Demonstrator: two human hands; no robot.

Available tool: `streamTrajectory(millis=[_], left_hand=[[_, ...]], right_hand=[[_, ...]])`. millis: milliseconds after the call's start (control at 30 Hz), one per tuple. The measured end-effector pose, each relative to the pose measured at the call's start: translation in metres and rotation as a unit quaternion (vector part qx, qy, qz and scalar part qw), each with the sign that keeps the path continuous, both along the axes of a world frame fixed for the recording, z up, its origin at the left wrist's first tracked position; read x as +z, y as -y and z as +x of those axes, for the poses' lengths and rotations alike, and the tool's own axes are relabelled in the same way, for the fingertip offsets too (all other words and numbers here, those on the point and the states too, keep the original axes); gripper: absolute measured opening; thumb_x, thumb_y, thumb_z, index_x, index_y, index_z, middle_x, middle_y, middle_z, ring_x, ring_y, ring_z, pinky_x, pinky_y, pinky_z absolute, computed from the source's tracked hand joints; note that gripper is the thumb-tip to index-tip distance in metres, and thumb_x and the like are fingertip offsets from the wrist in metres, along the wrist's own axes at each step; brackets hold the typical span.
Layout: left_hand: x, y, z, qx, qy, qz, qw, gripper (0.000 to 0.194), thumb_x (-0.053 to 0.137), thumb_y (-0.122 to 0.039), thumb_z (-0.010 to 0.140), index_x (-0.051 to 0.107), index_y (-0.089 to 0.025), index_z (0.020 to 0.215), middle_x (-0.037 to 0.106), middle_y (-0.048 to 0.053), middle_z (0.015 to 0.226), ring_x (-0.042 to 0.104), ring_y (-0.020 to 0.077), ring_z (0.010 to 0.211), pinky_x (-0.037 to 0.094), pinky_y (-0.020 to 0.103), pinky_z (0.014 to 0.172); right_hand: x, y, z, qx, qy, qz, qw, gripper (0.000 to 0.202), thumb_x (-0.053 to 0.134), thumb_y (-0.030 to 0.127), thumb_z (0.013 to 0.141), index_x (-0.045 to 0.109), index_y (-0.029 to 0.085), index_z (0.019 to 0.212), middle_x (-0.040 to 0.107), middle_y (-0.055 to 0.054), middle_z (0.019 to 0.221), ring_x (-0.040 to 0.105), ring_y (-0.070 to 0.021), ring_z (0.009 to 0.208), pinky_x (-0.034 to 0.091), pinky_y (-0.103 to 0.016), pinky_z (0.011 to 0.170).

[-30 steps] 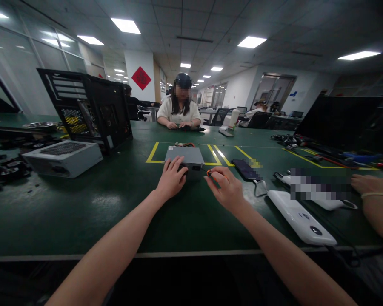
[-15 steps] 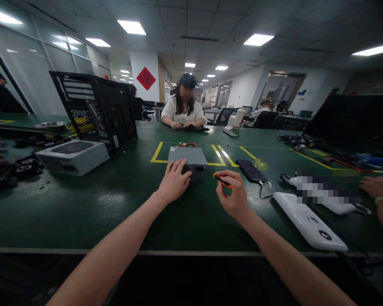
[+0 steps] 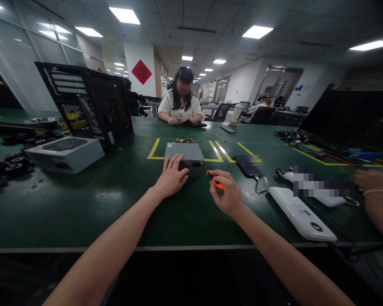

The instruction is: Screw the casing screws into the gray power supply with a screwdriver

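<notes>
A grey computer power supply (image 3: pixel 188 151) sits flat on the green table in front of me, with its cable bundle at the back. My left hand (image 3: pixel 171 177) grips its front left side, fingers over the top edge, covering part of the fan grille. Between the fingertips of my right hand (image 3: pixel 225 191) is a screwdriver (image 3: pixel 216 181) with an orange and black handle. Its thin shaft points at the front right corner of the power supply, beside the socket. Whether the tip sits in a screw is too small to tell.
On the left stand a second power supply (image 3: pixel 67 155) and an open black computer case (image 3: pixel 92 106). To the right lie a phone (image 3: pixel 247 165) and white power banks (image 3: pixel 301 212). A person (image 3: pixel 180 102) sits opposite; another person's hand (image 3: pixel 376 182) rests at far right.
The screwdriver handle has tilted more steeply, and my right hand has shifted slightly left with it. My left hand stays on the power supply. The whole view has shifted a little.
</notes>
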State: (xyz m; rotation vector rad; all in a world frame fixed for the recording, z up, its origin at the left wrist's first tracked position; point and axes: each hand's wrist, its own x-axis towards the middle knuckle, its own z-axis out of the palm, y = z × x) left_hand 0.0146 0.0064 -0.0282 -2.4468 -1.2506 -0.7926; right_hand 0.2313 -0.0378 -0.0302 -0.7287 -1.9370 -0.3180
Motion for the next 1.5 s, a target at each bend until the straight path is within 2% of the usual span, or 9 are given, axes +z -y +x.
streamTrajectory(millis=[200, 367, 500, 633, 933, 1100, 1233, 1400, 1500], left_hand=[[-0.0011, -0.0015, -0.0008, -0.006, 0.004, 0.005, 1.0, 0.024, 0.047, -0.027, 0.085, 0.061, -0.021, 0.104, 0.028, 0.012, 0.143, 0.018, 0.0302, 0.135, 0.011, 0.055, 0.109], [-0.0015, -0.0017, 0.0004, -0.01, 0.019, -0.009, 1.0, 0.024, 0.047, -0.027, 0.086, 0.061, -0.021, 0.104, 0.028, 0.011, 0.144, 0.017, 0.0305, 0.135, 0.01, 0.057, 0.108], [-0.0009, -0.0014, 0.001, -0.011, 0.025, -0.016, 1.0, 0.023, 0.047, -0.027, 0.086, 0.061, -0.021, 0.104, 0.027, 0.012, 0.144, 0.016, 0.0306, 0.135, 0.01, 0.057, 0.108], [-0.0013, -0.0018, 0.0006, -0.016, 0.032, -0.017, 0.999, 0.023, 0.047, -0.027, 0.086, 0.062, -0.022, 0.103, 0.027, 0.01, 0.145, 0.016, 0.0311, 0.135, 0.009, 0.057, 0.108], [-0.0027, -0.0022, 0.0018, -0.013, 0.029, -0.004, 0.999, 0.023, 0.049, -0.026, 0.085, 0.063, -0.023, 0.103, 0.027, 0.009, 0.144, 0.017, 0.0313, 0.135, 0.009, 0.056, 0.109], [-0.0043, -0.0027, 0.0044, -0.003, 0.028, 0.004, 1.0, 0.024, 0.049, -0.027, 0.085, 0.063, -0.024, 0.104, 0.027, 0.009, 0.143, 0.017, 0.0315, 0.135, 0.008, 0.056, 0.109], [-0.0052, -0.003, 0.0053, -0.009, 0.042, 0.001, 0.999, 0.024, 0.05, -0.026, 0.084, 0.063, -0.024, 0.104, 0.028, 0.009, 0.143, 0.018, 0.0317, 0.134, 0.008, 0.056, 0.109], [-0.0056, -0.0039, 0.0052, 0.008, 0.018, 0.019, 1.0, 0.025, 0.046, -0.029, 0.086, 0.062, -0.024, 0.105, 0.029, 0.01, 0.141, 0.021, 0.0317, 0.133, 0.012, 0.056, 0.108], [-0.006, -0.0047, 0.005, 0.013, 0.009, 0.03, 0.999, 0.025, 0.046, -0.03, 0.087, 0.062, -0.024, 0.105, 0.03, 0.01, 0.141, 0.022, 0.0312, 0.133, 0.014, 0.056, 0.108]], right_hand=[[0.0022, 0.0027, -0.003, -0.023, 0.008, 0.021, 0.999, 0.026, 0.056, 0.015, 0.078, 0.044, 0.028, 0.097, 0.056, -0.006, 0.103, 0.057, -0.02, 0.096, 0.051, -0.039, 0.077], [0.0038, 0.002, -0.0022, -0.021, -0.017, 0.019, 0.999, 0.036, 0.052, 0.013, 0.079, 0.038, 0.028, 0.108, 0.052, -0.009, 0.111, 0.054, -0.0221, 0.104, 0.051, -0.042, 0.078], [0.0042, 0.001, 0.0009, -0.062, -0.018, 0.029, 0.997, 0.028, 0.055, 0.016, 0.079, 0.044, 0.029, 0.101, 0.053, -0.006, 0.104, 0.056, -0.0202, 0.093, 0.051, -0.039, 0.075], [0.006, 0.001, -0.0002, -0.029, -0.028, 0.029, 0.999, 0.04, 0.054, 0.012, 0.077, 0.038, 0.029, 0.11, 0.053, -0.007, 0.107, 0.054, -0.0219, 0.099, 0.051, -0.043, 0.079], [0.0069, 0.0008, -0.0005, -0.029, -0.034, 0.02, 0.999, 0.039, 0.055, 0.013, 0.077, 0.038, 0.029, 0.108, 0.053, -0.007, 0.106, 0.054, -0.0235, 0.1, 0.05, -0.046, 0.079], [0.0034, 0.0029, -0.002, -0.044, -0.012, 0.028, 0.999, 0.035, 0.057, 0.015, 0.078, 0.041, 0.029, 0.106, 0.051, -0.007, 0.104, 0.054, -0.0206, 0.096, 0.052, -0.039, 0.074], [-0.0009, 0.0044, -0.0074, 0.012, 0.029, 0.022, 0.999, 0.04, 0.053, 0.011, 0.078, 0.037, 0.026, 0.11, 0.05, -0.01, 0.113, 0.052, -0.0214, 0.105, 0.052, -0.039, 0.077], [0.0008, 0.0021, -0.0066, -0.036, 0.023, 0.059, 0.997, 0.024, 0.06, 0.018, 0.078, 0.046, 0.024, 0.096, 0.05, -0.006, 0.099, 0.053, -0.0193, 0.091, 0.052, -0.035, 0.071], [0.0044, 0.0004, -0.0024, -0.031, -0.021, 0.062, 0.997, 0.031, 0.059, 0.015, 0.077, 0.042, 0.024, 0.103, 0.052, -0.006, 0.097, 0.054, -0.019, 0.09, 0.052, -0.036, 0.072]])
